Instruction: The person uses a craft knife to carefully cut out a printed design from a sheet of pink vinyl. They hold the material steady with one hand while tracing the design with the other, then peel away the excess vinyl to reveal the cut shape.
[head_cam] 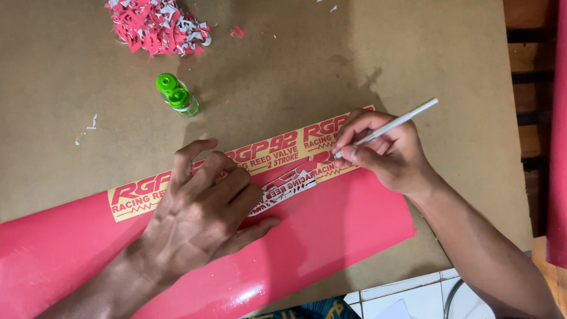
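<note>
Overhead view of vinyl weeding in progress. The left hand (204, 204) lies flat with fingers spread, grasping nothing, and presses down on the red vinyl sheet (331, 230) that lies across the brown table (283, 65). The right hand (384, 150) is closed in a pencil grip on a thin white weeding tool (393, 124), whose tip touches the sheet just beside the right hand's fingertips, at the lower edge of the yellow backing strip (271, 155) where red lettering stands exposed. Between the two hands a loosened piece of cut vinyl (289, 188), showing its pale underside, lies partly lifted from the sheet. Well beyond the left hand stands a small bottle with a green cap (177, 94), and farther off, at the table's far edge, a heap of red and grey vinyl scraps (156, 25). Judged from these positions, the step in hand is picking waste film away from around the lettering; the next move appears to call for a shallow, steady lift at the tool tip while the left hand holds the sheet taut, so that the letters stay seated.
</note>
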